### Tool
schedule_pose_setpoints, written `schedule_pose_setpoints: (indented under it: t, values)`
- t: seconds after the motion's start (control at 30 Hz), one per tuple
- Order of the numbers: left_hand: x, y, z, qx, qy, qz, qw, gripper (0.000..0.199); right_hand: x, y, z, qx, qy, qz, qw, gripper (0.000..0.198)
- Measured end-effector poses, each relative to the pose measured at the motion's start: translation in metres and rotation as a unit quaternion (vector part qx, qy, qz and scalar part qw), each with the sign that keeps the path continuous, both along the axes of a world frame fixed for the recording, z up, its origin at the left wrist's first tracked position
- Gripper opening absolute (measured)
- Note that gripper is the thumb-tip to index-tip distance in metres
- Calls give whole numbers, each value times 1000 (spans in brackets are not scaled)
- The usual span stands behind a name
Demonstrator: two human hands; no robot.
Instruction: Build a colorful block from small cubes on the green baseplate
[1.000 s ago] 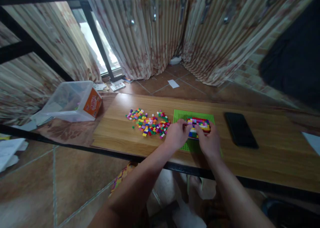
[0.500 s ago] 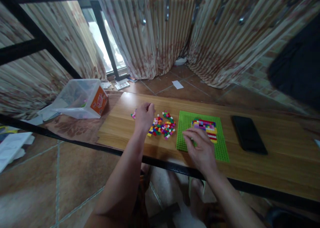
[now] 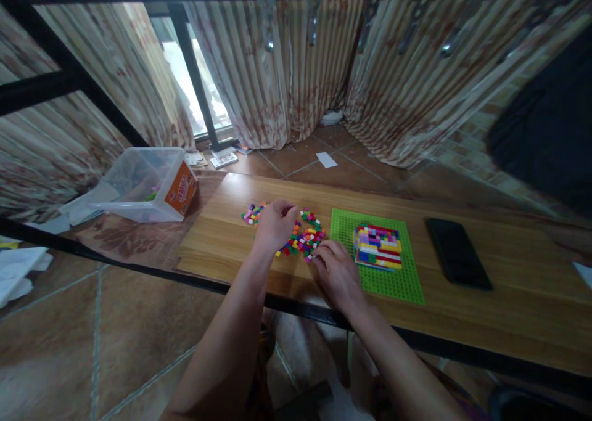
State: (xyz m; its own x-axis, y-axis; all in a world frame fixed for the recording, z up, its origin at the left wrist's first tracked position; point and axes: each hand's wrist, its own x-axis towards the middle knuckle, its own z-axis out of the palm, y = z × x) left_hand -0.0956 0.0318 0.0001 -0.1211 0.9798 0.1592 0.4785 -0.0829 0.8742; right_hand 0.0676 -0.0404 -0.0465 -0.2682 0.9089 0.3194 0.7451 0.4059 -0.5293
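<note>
A loose pile of small colourful building bricks [image 3: 309, 239] lies on the wooden table. Over its middle is my left hand [image 3: 276, 225], thumb and fingertips drawn together; whatever they hold, if anything, is hidden. My right hand [image 3: 340, 274] reaches the pile's near right edge with its fingers pinched beside a few bricks, and I cannot make out what is in them. To the right lies a green baseplate [image 3: 343, 224], partly behind my right hand. On it stands a layered block of bricks [image 3: 378, 246] in red, white, yellow, purple and blue.
A black phone [image 3: 457, 253] rests on the table [image 3: 522, 298] right of the baseplate. Beyond the table's left end stands a clear plastic box [image 3: 139, 208] with an orange label. Striped curtains [image 3: 319, 69] hang behind, and a dark frame bar runs along the front edge.
My right hand has moved left from the baseplate to the brick pile, uncovering the brick block. My left hand has shifted slightly right and nearer over the pile.
</note>
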Motion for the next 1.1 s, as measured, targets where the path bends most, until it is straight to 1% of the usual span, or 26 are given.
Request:
schedule_pose_setpoints:
  t: [0.17,0.2,0.27,0.33,0.37,0.47,0.53,0.63,0.67,0.73,0.8,0.87,0.97,1.1]
  values:
    - [2,-3,-3,-14,-32,-113,993,26,5,-3,8,-22,68,-19,997,14]
    - [3,-4,-3,-20,-34,-125,991,27,7,-4,10,-26,77,-24,996,14]
    - [5,-5,-2,-30,-22,-126,991,27,10,-6,12,-33,86,-28,995,14]
    - [7,-6,1,-41,17,-104,994,28,12,-8,11,-36,87,-20,995,15]
    - [7,-6,2,-50,50,-80,994,28,13,-9,9,-35,82,-11,996,16]
    - [-1,-4,4,-52,97,-8,994,21,10,-9,2,-29,60,8,998,17]
    - [-15,-2,4,-58,123,51,989,19,7,-7,-3,-26,42,11,999,17]
    - [-48,2,2,-75,153,153,973,25,1,-3,-6,-22,27,5,999,17]
    - [-59,5,1,-80,161,177,968,28,-1,-2,-7,-21,25,2,999,17]
    - [-78,11,-4,-88,171,203,960,34,-2,-1,-6,-20,27,0,999,17]
    - [-88,19,-11,-83,172,195,962,37,-2,0,-6,-17,37,-3,999,17]
    - [-89,28,-20,-68,168,168,969,38,-1,0,-6,-14,54,-3,998,17]
    - [-81,36,-31,-40,165,97,981,38,1,-2,-5,-12,75,-1,997,18]
    - [-70,35,-38,-10,168,8,986,34,3,-3,-3,-11,83,6,996,17]
